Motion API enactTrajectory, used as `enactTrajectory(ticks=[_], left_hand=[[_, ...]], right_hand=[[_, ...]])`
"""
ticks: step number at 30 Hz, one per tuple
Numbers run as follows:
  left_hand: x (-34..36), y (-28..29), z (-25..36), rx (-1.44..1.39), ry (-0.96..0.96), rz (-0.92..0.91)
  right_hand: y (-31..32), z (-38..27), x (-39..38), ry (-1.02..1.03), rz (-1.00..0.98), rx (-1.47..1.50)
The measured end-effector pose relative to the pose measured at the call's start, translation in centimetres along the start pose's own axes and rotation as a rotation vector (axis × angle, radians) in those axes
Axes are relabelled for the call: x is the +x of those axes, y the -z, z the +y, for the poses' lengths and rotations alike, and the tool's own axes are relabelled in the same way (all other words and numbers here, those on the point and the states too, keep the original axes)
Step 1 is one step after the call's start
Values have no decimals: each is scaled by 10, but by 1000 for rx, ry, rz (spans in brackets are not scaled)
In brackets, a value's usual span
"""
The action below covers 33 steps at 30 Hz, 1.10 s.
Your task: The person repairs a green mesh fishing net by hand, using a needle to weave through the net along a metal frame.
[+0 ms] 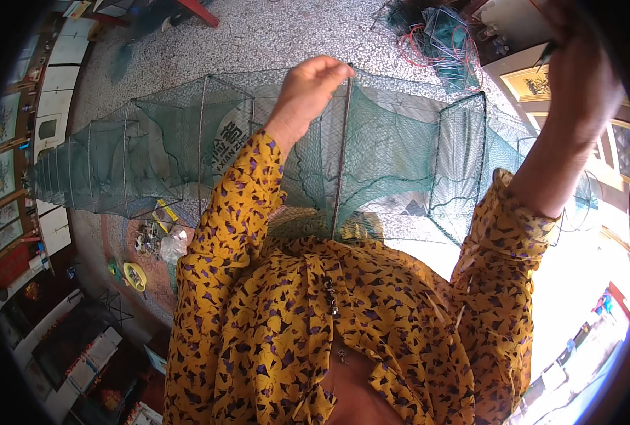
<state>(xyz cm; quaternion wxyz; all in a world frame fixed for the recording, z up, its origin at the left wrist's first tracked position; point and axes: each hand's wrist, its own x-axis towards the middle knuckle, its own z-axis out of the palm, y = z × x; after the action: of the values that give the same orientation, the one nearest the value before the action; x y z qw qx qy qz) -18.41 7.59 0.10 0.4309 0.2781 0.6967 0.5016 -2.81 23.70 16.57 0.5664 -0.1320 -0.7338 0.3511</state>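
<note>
A long green mesh fish trap (393,134) with a row of rectangular frames stretches from left to right in front of me. My left hand (311,88) is closed in a pinch at the top corner of one dark upright frame. Raised high at the far right, my right hand (577,78) is partly blurred and lost in the dark rim of the picture. A small dark pointed thing (547,52) sticks out beside its fingers, which look closed; its kind cannot be made out.
More folded green netting with red cord (442,42) lies on the speckled floor at the back right. At the left are a yellow-green ring-shaped thing (135,276), a clear plastic bag (174,246) and a white cabinet (56,103). A red bar (200,10) juts in at the top.
</note>
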Motion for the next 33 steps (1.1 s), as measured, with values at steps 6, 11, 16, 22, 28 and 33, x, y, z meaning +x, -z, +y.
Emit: enactTrajectory(ticks=[6, 11, 16, 22, 28, 33], left_hand=[[17, 36, 1, -298, -54, 38], [24, 40, 6, -266, -47, 18], [22, 36, -2, -160, -56, -17], [11, 26, 5, -84, -41, 8], [12, 13, -8, 59, -189, 63], [11, 9, -4, 81, -95, 85]], right_hand=[[-25, 56, -69, -56, -576, -249], [-35, 73, -104, -155, -743, -513], [-43, 79, -114, -102, -791, -631], [-55, 87, -125, -14, -812, -757], [-53, 102, -136, -257, -695, -417], [-60, 101, -150, -377, -595, -356]])
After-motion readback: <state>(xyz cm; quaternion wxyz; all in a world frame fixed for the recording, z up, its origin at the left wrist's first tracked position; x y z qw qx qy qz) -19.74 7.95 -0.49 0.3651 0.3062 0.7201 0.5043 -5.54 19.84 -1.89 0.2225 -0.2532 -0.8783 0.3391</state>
